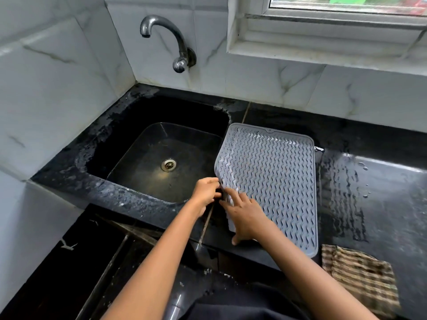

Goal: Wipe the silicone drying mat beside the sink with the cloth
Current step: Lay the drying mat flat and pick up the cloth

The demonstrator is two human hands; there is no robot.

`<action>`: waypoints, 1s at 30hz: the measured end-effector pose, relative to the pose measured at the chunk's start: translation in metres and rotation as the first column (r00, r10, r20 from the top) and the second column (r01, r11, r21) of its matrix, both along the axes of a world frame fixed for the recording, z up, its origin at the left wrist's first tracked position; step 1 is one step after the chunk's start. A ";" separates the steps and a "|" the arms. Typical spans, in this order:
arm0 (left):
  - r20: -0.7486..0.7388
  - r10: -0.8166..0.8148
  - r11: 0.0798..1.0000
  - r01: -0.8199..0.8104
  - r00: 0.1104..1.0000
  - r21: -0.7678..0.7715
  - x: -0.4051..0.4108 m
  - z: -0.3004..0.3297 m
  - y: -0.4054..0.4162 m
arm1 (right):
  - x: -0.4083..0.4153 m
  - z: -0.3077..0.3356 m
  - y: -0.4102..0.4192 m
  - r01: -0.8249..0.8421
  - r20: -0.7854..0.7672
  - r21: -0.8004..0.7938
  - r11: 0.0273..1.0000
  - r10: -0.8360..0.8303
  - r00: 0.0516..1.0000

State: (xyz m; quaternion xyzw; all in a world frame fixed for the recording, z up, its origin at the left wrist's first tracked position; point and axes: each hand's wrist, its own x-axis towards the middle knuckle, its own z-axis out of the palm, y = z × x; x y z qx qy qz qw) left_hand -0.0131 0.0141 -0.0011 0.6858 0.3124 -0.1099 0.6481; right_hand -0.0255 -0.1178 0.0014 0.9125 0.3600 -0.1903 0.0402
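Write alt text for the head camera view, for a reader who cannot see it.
Two bare hands handle a grey silicone drying mat on a wet black counter beside a sink: the left hand pinches its curled sink-side edge, the right hand lies on it. A checked cloth lies untouched at the counter's front edge.

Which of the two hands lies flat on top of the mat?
The right hand lies flat on the grey mat; the left hand instead pinches the mat's raised left edge.

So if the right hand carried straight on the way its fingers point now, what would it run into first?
The right hand points up-left, its fingers already lying on the lifted left edge of the drying mat. Going on, it would probably meet the left hand gripping that same edge, then the sink; depth is uncertain.
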 end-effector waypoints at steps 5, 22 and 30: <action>0.143 -0.163 0.973 0.135 0.976 0.189 0.003 -0.009 -0.007 | -0.006 -0.003 -0.013 0.032 0.174 0.099 0.995 -0.049 0.983; -0.293 -0.674 0.241 0.576 0.678 0.781 -0.013 0.000 -0.001 | -0.016 -0.030 -0.019 0.322 -0.321 0.108 0.940 -0.274 0.907; -0.374 -0.696 0.308 0.726 0.613 0.615 -0.034 -0.043 -0.009 | -0.011 -0.046 -0.019 0.229 -0.327 -0.063 0.971 -0.237 0.915</action>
